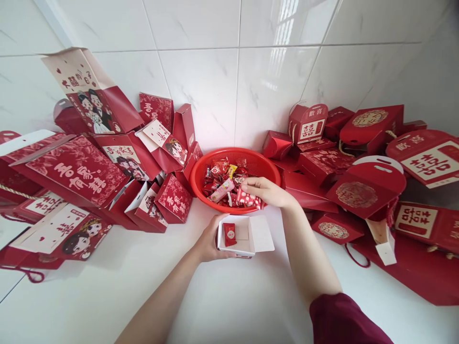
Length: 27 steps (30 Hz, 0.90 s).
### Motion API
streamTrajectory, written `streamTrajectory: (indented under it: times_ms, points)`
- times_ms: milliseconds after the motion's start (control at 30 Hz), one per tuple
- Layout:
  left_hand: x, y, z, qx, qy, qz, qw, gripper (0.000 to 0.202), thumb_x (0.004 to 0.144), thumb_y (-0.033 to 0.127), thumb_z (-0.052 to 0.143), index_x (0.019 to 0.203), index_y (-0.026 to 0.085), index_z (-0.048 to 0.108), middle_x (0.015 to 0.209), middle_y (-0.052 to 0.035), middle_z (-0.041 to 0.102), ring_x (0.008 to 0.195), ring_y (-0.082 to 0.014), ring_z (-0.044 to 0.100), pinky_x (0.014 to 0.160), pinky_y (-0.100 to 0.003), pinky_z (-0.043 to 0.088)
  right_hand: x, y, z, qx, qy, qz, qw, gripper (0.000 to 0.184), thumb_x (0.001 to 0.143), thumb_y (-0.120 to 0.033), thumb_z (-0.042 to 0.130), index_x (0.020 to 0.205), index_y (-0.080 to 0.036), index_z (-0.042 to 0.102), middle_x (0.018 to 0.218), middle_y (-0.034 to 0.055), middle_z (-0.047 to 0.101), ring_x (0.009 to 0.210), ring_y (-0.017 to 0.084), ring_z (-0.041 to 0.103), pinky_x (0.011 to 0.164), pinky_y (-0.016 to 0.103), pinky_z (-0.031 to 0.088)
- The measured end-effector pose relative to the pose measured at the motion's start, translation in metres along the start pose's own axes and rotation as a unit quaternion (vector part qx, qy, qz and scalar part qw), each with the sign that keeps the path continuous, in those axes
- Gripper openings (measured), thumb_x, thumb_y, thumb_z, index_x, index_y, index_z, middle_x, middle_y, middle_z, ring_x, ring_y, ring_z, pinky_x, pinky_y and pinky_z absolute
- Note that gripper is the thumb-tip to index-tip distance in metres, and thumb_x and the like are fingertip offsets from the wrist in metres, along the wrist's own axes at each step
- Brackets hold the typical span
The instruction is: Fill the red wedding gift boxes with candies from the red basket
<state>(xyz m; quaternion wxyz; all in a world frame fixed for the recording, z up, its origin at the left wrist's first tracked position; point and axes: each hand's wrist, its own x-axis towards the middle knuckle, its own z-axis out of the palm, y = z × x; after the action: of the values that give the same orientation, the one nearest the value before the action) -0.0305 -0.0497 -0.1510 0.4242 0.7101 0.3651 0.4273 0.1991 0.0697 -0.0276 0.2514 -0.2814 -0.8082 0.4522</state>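
My left hand point(210, 241) is wrapped round the left side of a small gift box point(246, 248), whose white inside faces up. Its lid flap point(263, 234) is folded out to the right. One red wrapped candy point(230, 234) lies inside the box. Just beyond the box, my right hand point(263, 190) pinches a red candy packet with white dots point(251, 198) over the near rim of a red plastic basket point(199, 184). Mixed wrapped candies point(220, 191) fill the basket's bottom, among them a pink one and a yellow one.
Red and white gift boxes point(81, 169) are heaped on the left, some tilted or stacked. More red boxes with rope handles point(366, 186) crowd the right side. Behind the basket rises a white tiled wall point(201, 95). Everything stands on a white surface point(229, 296).
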Motion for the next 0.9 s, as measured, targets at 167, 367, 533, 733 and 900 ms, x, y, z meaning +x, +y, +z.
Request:
streamTrajectory:
  times_ms: [167,367,533,733,900]
  points:
    - [0.0,-0.001,0.0,-0.003,0.003,0.004,1.0,0.104,0.055,0.037,0.089,0.143,0.026,0.035,0.139,-0.013,0.046,0.128,-0.0362,0.046,0.106,-0.057,0.04,-0.019,-0.03,0.001,-0.069,-0.166,0.015,0.984,0.032,0.095,-0.042,0.047,0.089,-0.018,0.068,0.081,0.0021,0.069,0.073,0.016,0.061,0.07,0.026,0.046]
    - [-0.003,-0.003,0.0,-0.001,0.001,-0.004,1.0,0.105,0.058,0.038,0.087,0.145,0.026,0.029,0.14,-0.014,0.043,0.129,-0.0348,0.046,0.107,-0.053,0.04,0.011,-0.007,0.006,-0.184,-0.13,0.098,0.969,0.038,0.097,-0.033,0.038,0.092,-0.014,0.07,0.096,0.0069,0.073,0.088,0.019,0.067,0.077,0.026,0.048]
    - [-0.004,0.0,-0.001,0.016,-0.002,-0.008,1.0,0.107,0.058,0.038,0.088,0.146,0.025,0.028,0.141,-0.0143,0.041,0.13,-0.0342,0.045,0.107,-0.05,0.041,0.056,0.013,0.018,-0.229,-0.277,0.13,0.924,0.019,0.082,-0.016,0.058,0.086,-0.016,0.077,0.097,0.0036,0.076,0.092,0.021,0.068,0.082,0.025,0.05]
    - [-0.003,0.001,-0.001,-0.002,-0.006,-0.01,1.0,0.106,0.059,0.037,0.087,0.146,0.026,0.028,0.142,-0.0132,0.04,0.13,-0.0333,0.045,0.108,-0.049,0.04,0.086,0.04,0.006,-0.294,-0.233,0.165,0.912,0.035,0.09,-0.013,0.056,0.124,-0.017,0.063,0.136,0.01,0.058,0.122,0.023,0.056,0.104,0.037,0.043]
    - [-0.002,0.001,-0.001,-0.008,-0.008,-0.012,1.0,0.105,0.059,0.037,0.087,0.146,0.026,0.029,0.142,-0.0137,0.039,0.13,-0.0337,0.045,0.107,-0.048,0.042,0.103,0.06,0.002,-0.326,-0.175,0.19,0.91,0.031,0.096,-0.033,0.056,0.123,-0.018,0.059,0.13,0.0098,0.057,0.113,0.024,0.058,0.097,0.046,0.048]
